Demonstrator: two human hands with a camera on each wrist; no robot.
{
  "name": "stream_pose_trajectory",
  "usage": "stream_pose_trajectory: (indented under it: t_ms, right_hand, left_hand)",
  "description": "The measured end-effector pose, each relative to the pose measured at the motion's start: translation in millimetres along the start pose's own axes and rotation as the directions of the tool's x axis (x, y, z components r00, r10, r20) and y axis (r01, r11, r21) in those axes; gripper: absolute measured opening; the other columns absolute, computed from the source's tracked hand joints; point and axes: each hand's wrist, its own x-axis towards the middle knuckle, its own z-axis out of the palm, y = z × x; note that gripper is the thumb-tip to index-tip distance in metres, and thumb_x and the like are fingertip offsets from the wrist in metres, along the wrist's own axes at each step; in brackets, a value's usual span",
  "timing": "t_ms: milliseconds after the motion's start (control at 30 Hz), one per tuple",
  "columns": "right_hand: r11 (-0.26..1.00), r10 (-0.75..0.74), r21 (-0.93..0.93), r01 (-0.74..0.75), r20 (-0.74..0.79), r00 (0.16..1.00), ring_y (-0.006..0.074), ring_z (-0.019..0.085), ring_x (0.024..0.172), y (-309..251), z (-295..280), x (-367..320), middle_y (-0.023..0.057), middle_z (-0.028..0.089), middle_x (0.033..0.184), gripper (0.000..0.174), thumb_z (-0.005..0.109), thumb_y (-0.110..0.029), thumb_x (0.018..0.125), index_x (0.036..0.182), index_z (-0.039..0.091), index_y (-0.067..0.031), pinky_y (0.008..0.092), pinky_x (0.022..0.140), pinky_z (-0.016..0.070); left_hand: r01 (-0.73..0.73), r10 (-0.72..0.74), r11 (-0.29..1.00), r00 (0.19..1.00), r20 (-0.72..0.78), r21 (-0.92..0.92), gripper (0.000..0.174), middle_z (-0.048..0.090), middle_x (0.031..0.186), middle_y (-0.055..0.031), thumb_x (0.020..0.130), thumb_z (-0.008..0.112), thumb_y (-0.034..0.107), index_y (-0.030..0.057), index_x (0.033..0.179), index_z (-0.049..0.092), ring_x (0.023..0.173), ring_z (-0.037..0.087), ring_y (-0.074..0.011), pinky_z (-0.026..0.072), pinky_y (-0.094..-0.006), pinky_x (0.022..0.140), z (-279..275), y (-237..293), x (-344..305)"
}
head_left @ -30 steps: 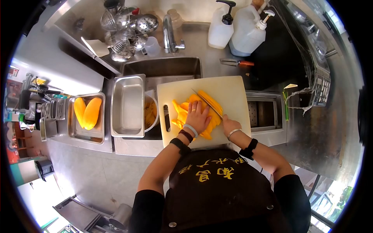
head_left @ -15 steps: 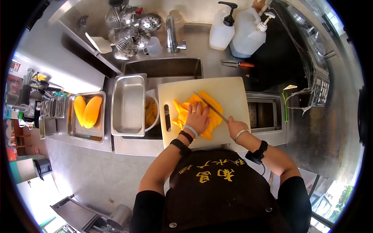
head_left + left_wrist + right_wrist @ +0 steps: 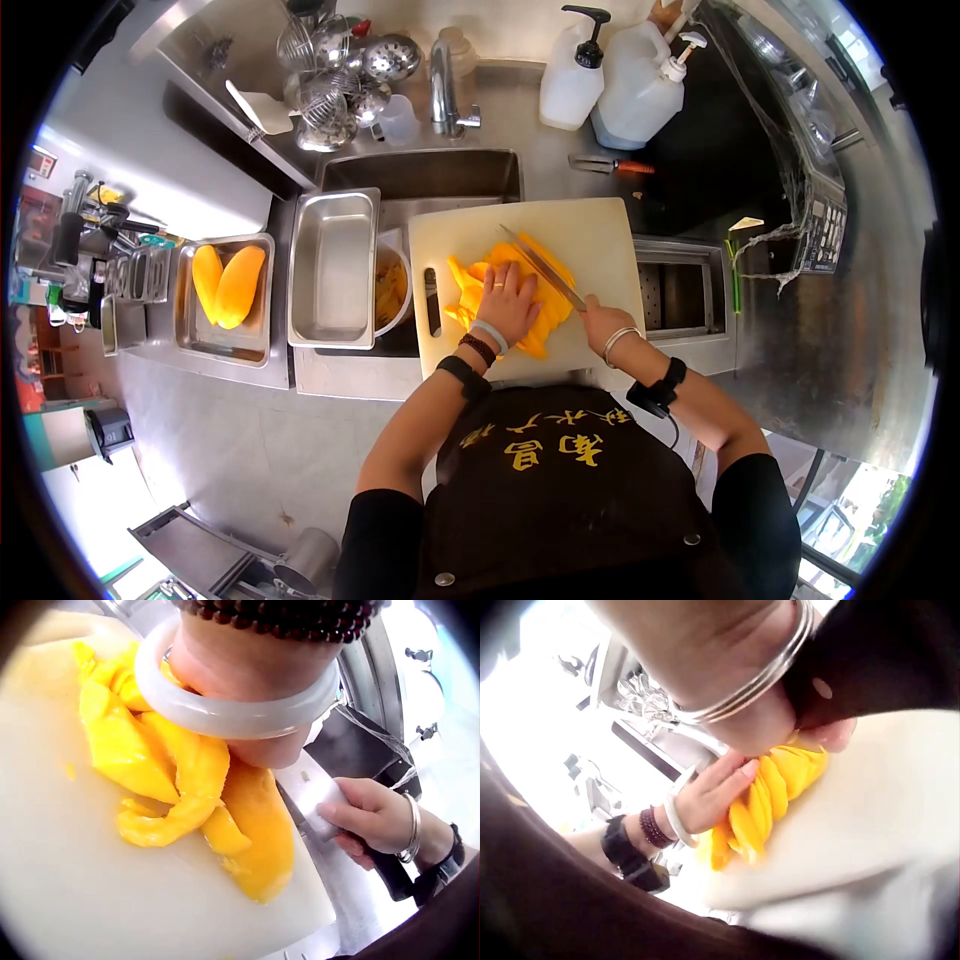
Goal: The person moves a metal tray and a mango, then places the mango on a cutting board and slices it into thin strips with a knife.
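A pale cutting board (image 3: 604,226) bears a heap of yellow-orange mango pieces (image 3: 131,754), with a larger smooth piece of mango (image 3: 259,832) beside them. My left hand (image 3: 508,305) rests on the mango with its fingers spread, left of the blade. The right hand (image 3: 607,328) grips the black handle of a kitchen knife (image 3: 547,270), seen best in the left wrist view. Its long blade slants up and left across the mango, the tip near the far end of the fruit. In the right wrist view the knife is hidden behind the wrist.
Two whole peeled mangoes (image 3: 238,288) lie in a steel tray (image 3: 222,354) at left. A deep steel pan (image 3: 335,262) and a white tub (image 3: 404,312) with yellow scraps adjoin the board. Behind are a sink (image 3: 425,172), faucet (image 3: 441,95), orange-handled peeler (image 3: 612,164) and pump bottles (image 3: 572,88).
The right hand has drawn slightly outward to the right with the knife, and its forearm has shifted right. The left hand keeps its place on the mango.
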Motion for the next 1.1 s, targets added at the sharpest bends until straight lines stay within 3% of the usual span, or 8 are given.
stream_pose_trajectory:
  t_ms: [133,200,400,600,733,800,1000,1100]
  right_hand:
    - [0.999,-0.009,-0.037,0.01,0.012,1.0,0.0352,0.056,0.063,5,5,-7,0.0189,0.056,0.065,0.018,0.041,-0.02,0.083,0.088,0.039,-0.0024,0.043,0.058,0.0433]
    - [0.999,0.021,-0.037,-0.019,0.053,0.998,0.0341,0.058,0.065,-2,1,-11,0.0195,0.058,0.069,0.015,0.039,-0.012,0.08,0.089,0.039,0.0002,0.0413,0.06,0.0451]
    - [0.99,0.141,-0.022,-0.14,0.04,0.989,0.0335,0.059,0.069,-10,25,10,0.0205,0.059,0.074,0.016,0.04,-0.009,0.078,0.092,0.039,-0.001,0.0419,0.063,0.0459]
    - [0.999,-0.009,-0.037,0.009,-0.007,1.0,0.0335,0.057,0.066,8,36,26,0.0188,0.058,0.07,0.02,0.039,-0.02,0.083,0.092,0.039,-0.0026,0.0421,0.06,0.044]
    - [0.999,-0.003,-0.033,0.003,0.0,1.0,0.0335,0.057,0.065,1,7,4,0.0183,0.057,0.068,0.018,0.041,-0.019,0.083,0.091,0.04,-0.0028,0.0423,0.058,0.0437]
    - [0.998,0.009,-0.056,-0.004,0.097,0.995,0.0343,0.058,0.067,-3,-3,-6,0.0201,0.058,0.069,0.017,0.04,-0.01,0.078,0.092,0.038,-0.0014,0.0415,0.06,0.0452]
    - [0.994,0.09,-0.067,-0.085,0.068,0.994,0.0331,0.059,0.069,-7,12,-6,0.019,0.059,0.072,0.015,0.041,-0.009,0.077,0.091,0.038,-0.0016,0.0403,0.061,0.046]
    - [0.996,0.052,-0.072,-0.05,0.03,0.998,0.0338,0.057,0.062,-8,17,-10,0.0178,0.057,0.064,0.016,0.038,-0.018,0.084,0.089,0.037,-0.0022,0.0423,0.057,0.0438]
  left_hand:
    - [0.003,-0.004,1.0,1.0,0.026,0.006,0.04,0.037,0.115,-0.0229,0.078,0.045,0.032,0.0043,0.107,0.044,0.112,0.031,-0.0357,0.0198,-0.0515,0.094,4,-1,2]
    - [0.011,-0.011,1.0,1.0,0.017,0.007,0.04,0.037,0.115,-0.0228,0.078,0.045,0.032,0.004,0.106,0.044,0.112,0.031,-0.0357,0.0198,-0.0514,0.094,2,-1,2]
    - [0.007,-0.007,1.0,1.0,0.019,0.01,0.039,0.037,0.115,-0.0219,0.077,0.047,0.029,0.0038,0.106,0.043,0.111,0.032,-0.0354,0.0211,-0.0502,0.094,-1,1,2]
    - [0.01,-0.009,1.0,1.0,0.026,-0.008,0.04,0.035,0.116,-0.0215,0.076,0.048,0.028,0.0048,0.109,0.042,0.112,0.03,-0.0348,0.0211,-0.0499,0.095,0,1,2]
    - [0.031,-0.032,0.999,0.999,-0.028,-0.039,0.045,0.035,0.117,-0.0212,0.075,0.049,0.027,0.0026,0.112,0.04,0.115,0.028,-0.0342,0.0203,-0.0496,0.095,1,-4,-6]
    - [0.042,-0.043,0.999,0.998,-0.035,-0.022,0.047,0.035,0.117,-0.0212,0.074,0.05,0.027,0.0017,0.112,0.04,0.116,0.027,-0.0341,0.02,-0.0496,0.095,3,-4,-8]
    - [0.053,-0.054,0.998,0.998,0.017,0.019,0.047,0.036,0.117,-0.0211,0.075,0.048,0.029,0.0012,0.112,0.04,0.117,0.026,-0.0346,0.0204,-0.0504,0.095,4,-5,-5]
    - [0.055,-0.056,0.998,0.998,0.023,0.025,0.046,0.036,0.117,-0.0211,0.075,0.048,0.029,0.0018,0.112,0.04,0.117,0.027,-0.0347,0.0206,-0.0509,0.095,2,-5,-5]
